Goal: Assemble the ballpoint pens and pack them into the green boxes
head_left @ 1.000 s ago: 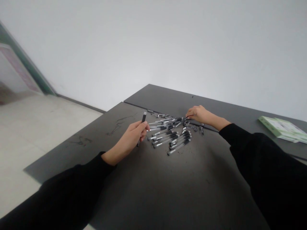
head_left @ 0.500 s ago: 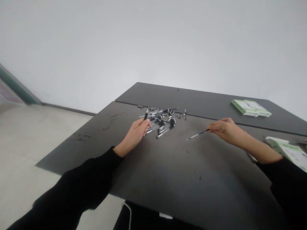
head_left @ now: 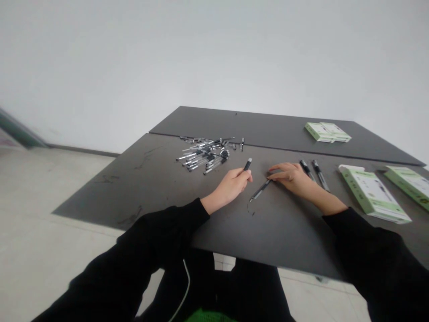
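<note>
My left hand (head_left: pixel 233 185) is closed around a pen barrel (head_left: pixel 248 164), whose dark grip and pale end stick up past the thumb. To its right, my right hand (head_left: pixel 290 178) has its fingertips on the end of a slim pen refill (head_left: pixel 259 191). That refill slants down to the left, its tip at or close to the tabletop. Beyond my left hand lies a loose pile of clear and black pen barrels (head_left: pixel 204 156). Small black caps (head_left: pixel 242 142) are scattered at the pile's right side. Two black-gripped pens (head_left: pixel 321 174) lie just behind my right hand.
Green and white boxes (head_left: pixel 373 194) stand at the right of the dark table (head_left: pixel 214 223), one with its flap raised. Two more boxes (head_left: pixel 326 133) lie on the far table section. A seam runs between the table sections, and a white wall rises behind.
My left hand has moved right, away from the pile, with the pen barrel. My right hand has come left and lower with the refill, close to the left hand. The view has shifted right.
</note>
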### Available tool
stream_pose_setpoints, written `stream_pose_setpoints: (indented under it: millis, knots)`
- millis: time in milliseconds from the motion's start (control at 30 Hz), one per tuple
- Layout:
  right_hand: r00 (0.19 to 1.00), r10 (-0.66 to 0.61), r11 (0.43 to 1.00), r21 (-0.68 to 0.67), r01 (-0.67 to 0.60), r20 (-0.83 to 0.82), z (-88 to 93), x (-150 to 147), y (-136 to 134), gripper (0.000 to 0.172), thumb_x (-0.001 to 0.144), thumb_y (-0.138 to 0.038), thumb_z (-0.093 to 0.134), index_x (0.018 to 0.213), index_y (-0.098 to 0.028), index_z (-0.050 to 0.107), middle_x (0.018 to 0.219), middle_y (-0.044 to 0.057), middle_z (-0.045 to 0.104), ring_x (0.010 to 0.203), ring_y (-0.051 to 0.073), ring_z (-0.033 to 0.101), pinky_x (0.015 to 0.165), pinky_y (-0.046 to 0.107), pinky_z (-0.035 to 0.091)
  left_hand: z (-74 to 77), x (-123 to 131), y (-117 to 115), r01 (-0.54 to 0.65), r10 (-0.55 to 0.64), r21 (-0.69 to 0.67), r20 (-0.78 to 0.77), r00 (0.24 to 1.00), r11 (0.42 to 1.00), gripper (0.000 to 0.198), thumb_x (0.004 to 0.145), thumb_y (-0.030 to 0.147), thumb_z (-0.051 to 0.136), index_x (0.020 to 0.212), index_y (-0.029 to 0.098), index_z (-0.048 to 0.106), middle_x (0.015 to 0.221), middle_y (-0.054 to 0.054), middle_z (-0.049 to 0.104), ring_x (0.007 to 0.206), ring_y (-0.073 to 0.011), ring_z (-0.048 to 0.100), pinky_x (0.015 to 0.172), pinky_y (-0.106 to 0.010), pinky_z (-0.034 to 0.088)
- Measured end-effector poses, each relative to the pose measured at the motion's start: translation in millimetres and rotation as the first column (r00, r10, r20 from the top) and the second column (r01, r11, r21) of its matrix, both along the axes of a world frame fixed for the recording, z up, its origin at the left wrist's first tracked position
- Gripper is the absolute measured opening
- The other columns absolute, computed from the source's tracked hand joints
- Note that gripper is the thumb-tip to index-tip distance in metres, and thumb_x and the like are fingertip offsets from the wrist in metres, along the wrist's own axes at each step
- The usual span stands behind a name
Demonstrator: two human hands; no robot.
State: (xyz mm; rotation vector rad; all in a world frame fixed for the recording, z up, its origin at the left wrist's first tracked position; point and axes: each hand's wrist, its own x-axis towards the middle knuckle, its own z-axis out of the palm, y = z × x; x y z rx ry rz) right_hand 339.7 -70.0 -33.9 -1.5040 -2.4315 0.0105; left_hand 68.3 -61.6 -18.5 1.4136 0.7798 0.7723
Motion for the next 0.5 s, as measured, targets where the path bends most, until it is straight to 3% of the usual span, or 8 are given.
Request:
stream_pose_setpoints:
  millis: [300,500]
  knots:
    - [0.993,-0.022,0.986,0.166,0.003,0.114,-1.3,-9,-17,0.030,0.099,-0.025,0.043,0.096,-0.022,0.072,0.099,0.009,0.073,0.095,0.024,0.063,0.089,0.043,0.034,-10.2,-9,5,0.006,-0.004,0.024,-0.066,0.998,1.000,0.013,0.085,0.025,0.051,0.075,0.018,0.054,0.050,0.009,0.037,0.044,-0.0072,0.031,0.050,-0.025,0.024]
    - [0.989,-0.099,0.991,0.105,0.087,0.108,-3.0,-13,-17,0.021,0.092,-0.023,0.048,0.087,-0.022,0.069,0.095,0.009,0.067,0.093,0.026,0.059,0.084,0.043,0.033,-10.3,-12,10,-0.021,0.025,0.040,-0.088,0.996,0.999,0.017,0.086,0.027,0.049,0.074,0.018,0.057,0.049,0.008,0.035,0.045,-0.0081,0.030,0.050,-0.026,0.021]
